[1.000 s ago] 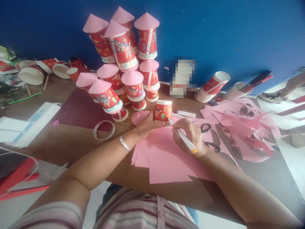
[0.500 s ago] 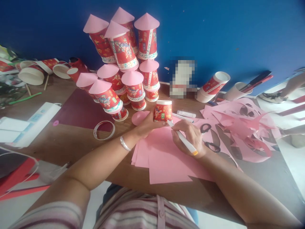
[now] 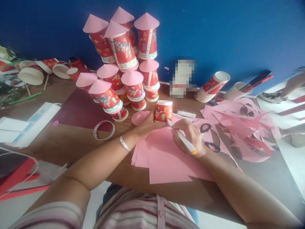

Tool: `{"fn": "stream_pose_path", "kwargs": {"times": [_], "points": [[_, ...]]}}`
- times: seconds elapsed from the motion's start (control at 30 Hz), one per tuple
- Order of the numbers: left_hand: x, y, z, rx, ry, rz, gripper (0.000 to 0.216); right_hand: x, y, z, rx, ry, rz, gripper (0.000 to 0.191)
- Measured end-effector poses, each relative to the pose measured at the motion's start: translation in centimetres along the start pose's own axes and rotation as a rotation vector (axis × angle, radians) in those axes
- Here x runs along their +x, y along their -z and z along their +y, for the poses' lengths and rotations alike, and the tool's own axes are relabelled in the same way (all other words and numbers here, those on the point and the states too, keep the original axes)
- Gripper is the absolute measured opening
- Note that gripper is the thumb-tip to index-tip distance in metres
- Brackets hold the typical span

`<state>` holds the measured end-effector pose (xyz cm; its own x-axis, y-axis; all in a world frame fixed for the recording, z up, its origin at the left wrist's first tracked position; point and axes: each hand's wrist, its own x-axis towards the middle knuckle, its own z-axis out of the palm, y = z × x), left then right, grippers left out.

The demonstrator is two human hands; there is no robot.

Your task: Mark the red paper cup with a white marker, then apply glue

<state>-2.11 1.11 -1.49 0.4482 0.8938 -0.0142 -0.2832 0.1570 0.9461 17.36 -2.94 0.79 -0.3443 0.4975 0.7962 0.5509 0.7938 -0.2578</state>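
My left hand is closed around a red printed paper cup, held upside down with its white base upward. In my right hand is a white marker pen with a yellow-orange end. The pen's tip touches or nearly touches the cup's lower rim; which of the two I cannot tell. Both hands are above a stack of pink paper sheets. A pink paper cone lies just left of the cup. Beyond it, a white capped marker rests on the table.
Stacked red cups with pink cone roofs stand at the back left. Black-handled scissors and pink paper scraps lie on the right. A tape roll is at left. Paper cups and a pen holder stand near the blue wall.
Hardly anything differs. The cup in my left hand has shifted very slightly to the right, and the marker's rear end has moved slightly up and left.
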Motion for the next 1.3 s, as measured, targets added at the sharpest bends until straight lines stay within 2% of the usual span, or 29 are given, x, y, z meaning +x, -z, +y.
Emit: {"fn": "stream_pose_path", "kwargs": {"times": [0.6,1.3], "points": [[0.09,0.39,-0.63,-0.009,-0.009,-0.009,0.053,0.10,-0.02,-0.01,0.022,0.004,-0.004,0.019],[0.05,-0.17,0.23,-0.027,-0.005,0.022,0.052,-0.05,-0.29,0.32,0.047,0.005,0.019,0.020]]}}
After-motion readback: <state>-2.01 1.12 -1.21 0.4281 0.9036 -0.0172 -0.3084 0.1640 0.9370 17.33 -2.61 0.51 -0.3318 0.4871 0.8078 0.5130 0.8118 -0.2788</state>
